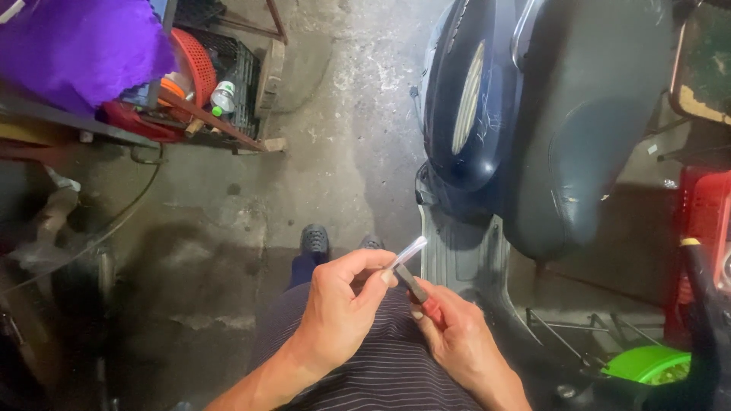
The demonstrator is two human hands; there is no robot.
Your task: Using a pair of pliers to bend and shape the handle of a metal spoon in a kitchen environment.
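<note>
Left hand pinches a clear strip; right hand grasps, seemingly, a red-handled tool.

arms: bare, no sleeves in view | left hand and right hand: no gloves, rings or watch | lap: dark cloth with thin pale stripes | feet: dark shoes

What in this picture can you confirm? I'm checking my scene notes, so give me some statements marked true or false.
1. The left hand pinches a thin clear tube. True.
2. The right hand is empty. False: it holds a small tool with a red handle.
3. A dark blue scooter stands to the right. True.
4. The floor is wooden. False: it is stained concrete.
5. A green bowl sits at lower right. True.
</note>
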